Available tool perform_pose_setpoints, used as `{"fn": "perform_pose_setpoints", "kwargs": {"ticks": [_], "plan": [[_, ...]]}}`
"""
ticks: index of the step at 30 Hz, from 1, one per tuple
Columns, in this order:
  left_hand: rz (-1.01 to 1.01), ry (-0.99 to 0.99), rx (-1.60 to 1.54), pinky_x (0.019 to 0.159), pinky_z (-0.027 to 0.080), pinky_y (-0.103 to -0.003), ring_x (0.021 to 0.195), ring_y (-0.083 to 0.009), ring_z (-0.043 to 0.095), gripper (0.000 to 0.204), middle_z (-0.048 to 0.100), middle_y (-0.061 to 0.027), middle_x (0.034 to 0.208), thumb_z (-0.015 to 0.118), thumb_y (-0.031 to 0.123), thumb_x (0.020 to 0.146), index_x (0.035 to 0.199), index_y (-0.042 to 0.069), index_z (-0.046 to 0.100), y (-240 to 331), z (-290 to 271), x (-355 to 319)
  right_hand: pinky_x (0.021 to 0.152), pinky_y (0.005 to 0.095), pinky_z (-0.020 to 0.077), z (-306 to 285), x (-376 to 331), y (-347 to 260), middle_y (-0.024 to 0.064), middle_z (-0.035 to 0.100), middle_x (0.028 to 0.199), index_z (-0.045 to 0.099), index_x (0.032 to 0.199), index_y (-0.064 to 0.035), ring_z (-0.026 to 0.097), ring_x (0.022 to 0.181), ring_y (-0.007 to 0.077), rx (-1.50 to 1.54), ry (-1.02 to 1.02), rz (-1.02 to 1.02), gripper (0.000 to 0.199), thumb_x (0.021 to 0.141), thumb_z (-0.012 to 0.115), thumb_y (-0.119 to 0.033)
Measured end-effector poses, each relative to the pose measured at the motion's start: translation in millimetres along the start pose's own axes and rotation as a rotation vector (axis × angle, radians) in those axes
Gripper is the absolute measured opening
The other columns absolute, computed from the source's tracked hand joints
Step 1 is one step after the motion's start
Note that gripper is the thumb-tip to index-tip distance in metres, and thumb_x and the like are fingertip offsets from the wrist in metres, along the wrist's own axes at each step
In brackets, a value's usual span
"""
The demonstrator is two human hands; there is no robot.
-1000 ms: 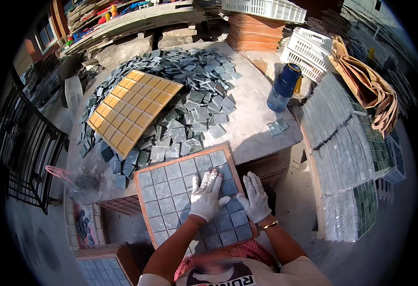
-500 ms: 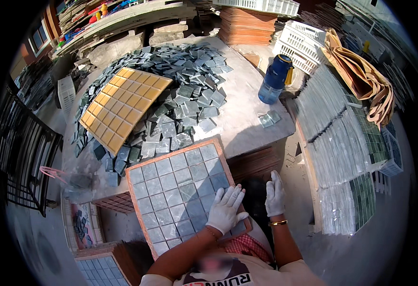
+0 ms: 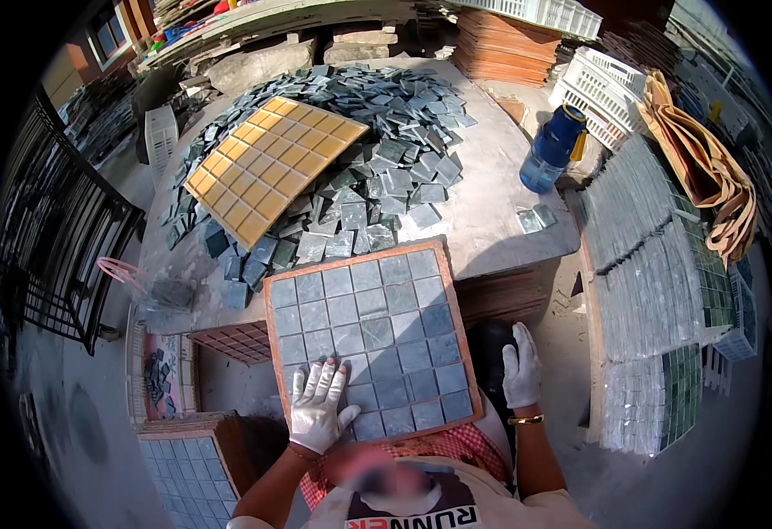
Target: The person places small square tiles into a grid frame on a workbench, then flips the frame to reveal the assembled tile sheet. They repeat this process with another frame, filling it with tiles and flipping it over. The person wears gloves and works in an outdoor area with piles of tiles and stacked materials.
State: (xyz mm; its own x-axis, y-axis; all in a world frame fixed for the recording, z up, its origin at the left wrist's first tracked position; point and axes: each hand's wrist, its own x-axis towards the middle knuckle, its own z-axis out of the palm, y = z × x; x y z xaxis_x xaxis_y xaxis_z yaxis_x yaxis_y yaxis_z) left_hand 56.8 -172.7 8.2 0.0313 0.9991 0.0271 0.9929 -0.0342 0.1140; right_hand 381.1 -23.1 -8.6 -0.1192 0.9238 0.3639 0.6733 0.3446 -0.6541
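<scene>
A square board of grey stone tiles point(image 3: 404, 322), set in a reddish-brown frame, leans across my lap against the table's front edge. My left hand point(image 3: 319, 413), in a white glove with bare fingertips, lies flat on its lower left tiles, fingers spread. My right hand point(image 3: 522, 366), gloved too, is held up beside the board's right edge, fingers stretched out and apart from it, with nothing in them. Beyond the board a heap of loose dark tiles point(image 3: 395, 181) covers much of the table, and a yellow gridded tray point(image 3: 276, 167) rests tilted on the heap.
On the stone-topped table point(image 3: 492, 238) stands a blue bottle point(image 3: 552, 150), with two loose tiles point(image 3: 536, 218) nearby. Stacked tile sheets point(image 3: 642, 273) line the right side. A stack of tiled boards point(image 3: 188, 476) is at lower left. A pink-handled bag point(image 3: 167, 294) sits at the table's left corner.
My left hand has slid from the board's right side to its lower left. The board has turned slightly more upright to my view. The whole scene has shifted rightward as my head turned.
</scene>
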Motion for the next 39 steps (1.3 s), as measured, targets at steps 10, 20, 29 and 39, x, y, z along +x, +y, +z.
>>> {"fn": "perform_pose_setpoints", "kwargs": {"ticks": [10,20,29,39], "plan": [[-0.330,0.119,-0.051,0.111,0.012,-0.054,0.138,-0.0355,0.025,0.074,0.030,-0.0162,0.148,0.044,0.057,0.088,0.143,0.008,0.033,-37.1,19.5,-47.0,0.108,0.0540,0.0250,43.8,-29.0,-53.0,0.0234,0.037,0.139,0.044,0.131,-0.0012,0.032,0.130,0.0418,-0.230,-0.289,-0.477,0.066,0.082,0.062,-0.042],[-0.011,0.033,-0.078,0.110,0.016,-0.058,0.136,-0.0302,0.031,0.084,0.033,-0.0129,0.147,0.052,0.063,0.077,0.140,0.008,0.038,-11.9,6.8,-52.9,0.109,0.0547,0.0222,35.9,-31.4,-69.6,0.0201,0.040,0.137,0.048,0.130,-0.0065,0.035,0.129,0.0368,-0.188,-0.477,-0.659,0.070,0.077,0.062,-0.050],[0.004,0.024,-0.060,0.110,0.015,-0.058,0.137,-0.0269,0.030,0.088,0.035,-0.0088,0.147,0.054,0.068,0.070,0.141,0.018,0.039,-13.9,0.8,-52.7,0.108,0.0559,0.0207,58.2,-28.5,-86.0,0.0174,0.041,0.136,0.050,0.131,-0.0116,0.036,0.127,0.0353,-0.223,-0.591,-0.701,0.076,0.070,0.067,-0.054],[0.116,0.032,-0.098,0.109,0.015,-0.058,0.135,-0.0280,0.033,0.085,0.039,-0.0093,0.144,0.052,0.066,0.073,0.138,0.011,0.043,21.7,7.5,-24.7,0.108,0.0527,0.0241,65.7,-3.2,-84.4,0.0230,0.033,0.142,0.042,0.135,-0.0049,0.030,0.132,0.0418,-0.260,-0.485,-0.647,0.081,0.074,0.066,-0.053]]}}
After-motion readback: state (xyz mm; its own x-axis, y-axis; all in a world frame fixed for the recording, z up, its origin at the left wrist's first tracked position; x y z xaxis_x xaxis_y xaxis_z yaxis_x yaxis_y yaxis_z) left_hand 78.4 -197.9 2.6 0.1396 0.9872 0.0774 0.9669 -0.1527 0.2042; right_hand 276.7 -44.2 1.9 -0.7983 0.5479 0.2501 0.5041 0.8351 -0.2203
